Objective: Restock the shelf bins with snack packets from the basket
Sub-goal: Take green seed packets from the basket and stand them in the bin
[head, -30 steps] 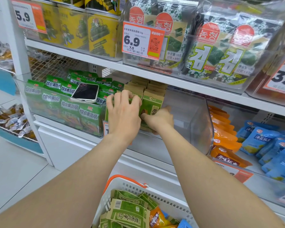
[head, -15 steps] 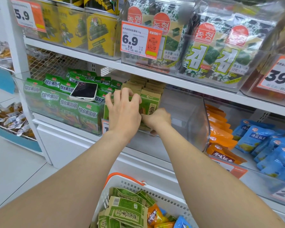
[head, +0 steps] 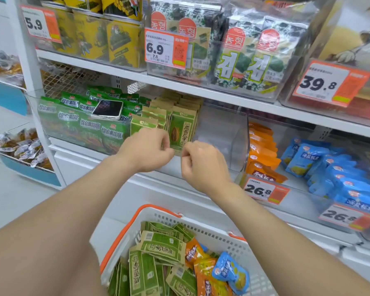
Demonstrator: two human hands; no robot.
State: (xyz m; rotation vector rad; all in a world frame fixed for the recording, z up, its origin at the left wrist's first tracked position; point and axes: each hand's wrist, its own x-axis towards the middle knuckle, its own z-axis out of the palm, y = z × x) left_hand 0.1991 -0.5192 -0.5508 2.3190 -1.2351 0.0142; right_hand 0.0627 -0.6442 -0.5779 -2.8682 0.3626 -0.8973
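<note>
A row of green-and-tan seed packets (head: 182,129) stands upright in the left part of a clear shelf bin (head: 222,133); the bin's right part holds nothing. My left hand (head: 145,148) and my right hand (head: 201,163) hover just in front of the front packet, fingers curled, holding nothing. Below them the white basket with orange handles (head: 158,212) holds several more green seed packets (head: 160,246), orange packets (head: 203,272) and a blue packet (head: 231,272).
A phone (head: 108,110) lies on the bright green packets (head: 90,124) in the bin to the left. Bins of orange packets (head: 263,150) and blue packets (head: 338,174) sit to the right. Seaweed packs (head: 244,60) fill the shelf above.
Both hands have let go of the front seed packets and pulled back out of the bin toward me, fingers now curled. The view has tilted down, showing more of the basket.
</note>
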